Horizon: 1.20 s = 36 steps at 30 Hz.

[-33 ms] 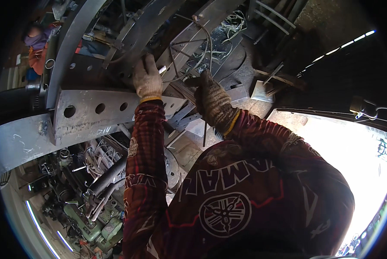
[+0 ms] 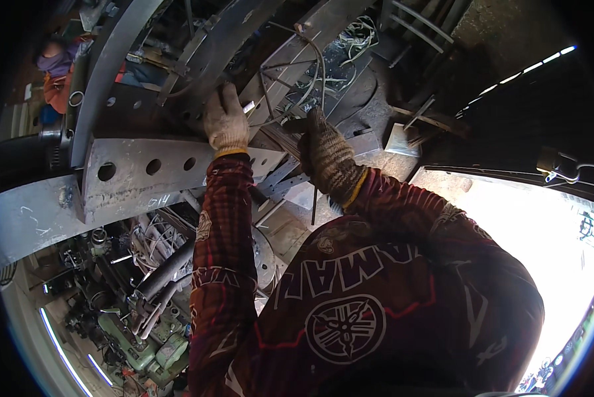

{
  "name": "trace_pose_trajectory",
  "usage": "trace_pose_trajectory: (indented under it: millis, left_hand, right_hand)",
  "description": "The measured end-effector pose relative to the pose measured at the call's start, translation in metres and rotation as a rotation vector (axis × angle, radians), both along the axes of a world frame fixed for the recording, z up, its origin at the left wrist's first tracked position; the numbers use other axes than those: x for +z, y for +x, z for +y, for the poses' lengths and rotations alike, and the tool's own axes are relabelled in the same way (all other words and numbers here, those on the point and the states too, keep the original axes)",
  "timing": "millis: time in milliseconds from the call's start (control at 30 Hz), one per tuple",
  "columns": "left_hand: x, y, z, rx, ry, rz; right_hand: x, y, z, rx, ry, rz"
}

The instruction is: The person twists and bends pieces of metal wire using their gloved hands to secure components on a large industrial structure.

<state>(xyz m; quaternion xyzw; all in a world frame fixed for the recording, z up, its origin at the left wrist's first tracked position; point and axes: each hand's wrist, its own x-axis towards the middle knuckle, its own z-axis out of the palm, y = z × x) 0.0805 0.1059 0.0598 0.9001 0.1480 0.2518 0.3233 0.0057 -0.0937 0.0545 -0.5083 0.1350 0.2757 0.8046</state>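
Note:
My left hand (image 2: 227,122), in a pale knitted glove with a yellow cuff, rests at the steelwork, fingers bent over it. A short white stick (image 2: 248,106) juts from the glove's thumb side, seemingly pinched there. Below the wrist runs a grey steel plate (image 2: 131,173) with a row of round holes and chalk marks. My right hand (image 2: 328,155), in a browner, dirtier glove, is closed around a dark tool (image 2: 297,125) whose head points left toward the left hand. Its grip is hidden in the glove, and its kind is unclear.
Curved steel plates (image 2: 105,79) rise at upper left, with a person (image 2: 57,73) beyond them. A bent-rod frame (image 2: 287,65) and tangled wire (image 2: 360,38) lie ahead. Green machinery (image 2: 135,341) and loose pipes (image 2: 161,271) sit at lower left. Dark corrugated sheeting (image 2: 528,119) stands at right.

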Motion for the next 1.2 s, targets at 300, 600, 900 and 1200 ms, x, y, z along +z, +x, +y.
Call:
trace_pose_trajectory:
  millis: [300, 600, 900, 1200]
  left_hand:
    - [0.006, -0.002, -0.002, -0.022, 0.025, 0.014]
    - [0.049, -0.096, -0.051, -0.389, 0.376, -0.144]
    - [0.041, -0.177, -0.137, -0.110, 0.300, 0.549]
    - [0.018, -0.157, -0.130, 0.132, 0.478, 0.246]
  right_hand:
    - [-0.001, -0.002, 0.012, -0.074, 0.115, 0.038]
    - [-0.059, 0.017, 0.055, -0.375, 0.513, 0.047]
    - [-0.108, 0.012, 0.060, -0.113, 0.067, -0.318]
    - [-0.069, 0.068, -0.025, 0.528, -0.400, -0.769]
